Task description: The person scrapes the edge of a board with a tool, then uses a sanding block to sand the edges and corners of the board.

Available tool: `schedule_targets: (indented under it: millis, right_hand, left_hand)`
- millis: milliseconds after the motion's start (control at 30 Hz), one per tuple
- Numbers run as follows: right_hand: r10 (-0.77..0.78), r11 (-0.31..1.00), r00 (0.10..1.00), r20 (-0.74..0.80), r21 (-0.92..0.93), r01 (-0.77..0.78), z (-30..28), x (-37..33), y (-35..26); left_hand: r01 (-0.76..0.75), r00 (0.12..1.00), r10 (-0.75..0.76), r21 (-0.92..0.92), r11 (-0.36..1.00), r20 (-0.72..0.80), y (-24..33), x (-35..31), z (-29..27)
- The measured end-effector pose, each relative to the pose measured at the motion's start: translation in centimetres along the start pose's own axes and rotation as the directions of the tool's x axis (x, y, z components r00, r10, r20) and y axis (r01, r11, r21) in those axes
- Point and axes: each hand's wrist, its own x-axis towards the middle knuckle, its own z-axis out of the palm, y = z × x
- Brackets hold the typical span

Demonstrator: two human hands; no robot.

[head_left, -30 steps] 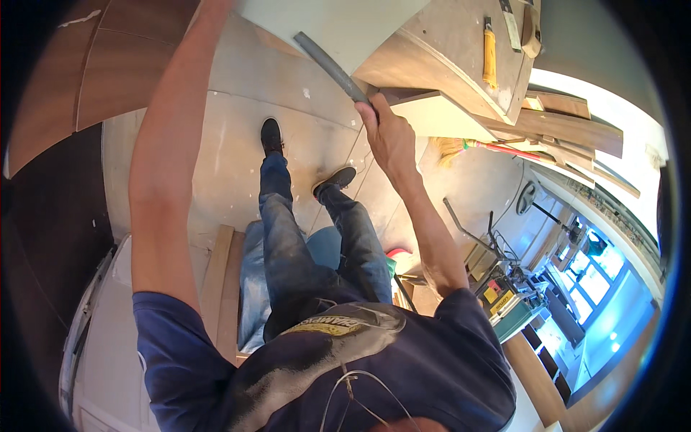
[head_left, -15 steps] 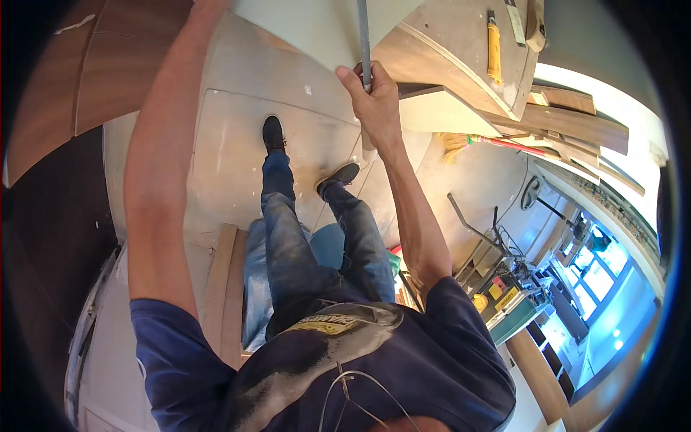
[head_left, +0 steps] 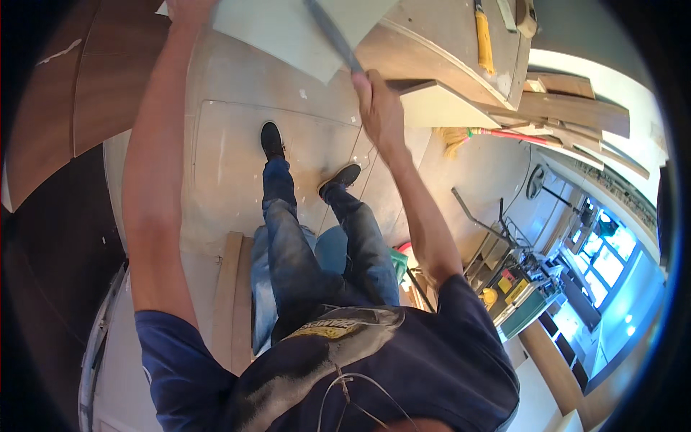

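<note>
My right hand is wrapped around the lower end of a long, flat grey metal file. The file slants up and to the left, across the corner of a pale board. At the top edge of the view my left hand is at the board's left side, its fingers mostly cut off by the frame. Whether those fingers grip the board cannot be made out.
Right of the board, a wooden worktop carries a yellow-handled tool. Beyond lie stacked wood strips and a straw broom. Brown panels stand at left. A cluttered tool stand is at lower right.
The file has swung from nearly upright to slanting up-left, and my right hand has turned and shifted slightly downward. The left hand has moved a little left, along with the board.
</note>
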Motion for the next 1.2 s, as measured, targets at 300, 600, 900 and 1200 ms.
schedule_targets:
  millis: [300,600,900,1200]
  right_hand:
    - [0.076,0.997,0.994,0.076,-0.01,-0.075,-1.0,-1.9,0.1]
    - [0.101,0.931,0.995,0.02,0.351,-0.101,-0.4,3.6,-4.7]
    - [0.247,0.739,0.965,0.084,0.629,-0.243,0.4,3.3,-4.0]
    - [0.438,0.488,0.893,0.102,0.807,-0.332,-3.0,-0.3,-1.3]
  left_hand:
    - [-0.07,0.983,0.083,0.082,0.994,-0.161,-1.9,1.0,0.7]
    - [-0.002,0.997,0.002,0.006,1.0,-0.08,-3.7,1.4,1.4]
    - [0.329,0.778,0.042,-0.463,0.823,0.627,-10.9,8.2,-2.9]
    - [0.298,0.769,0.147,-0.552,0.779,0.622,-9.3,0.8,-3.9]
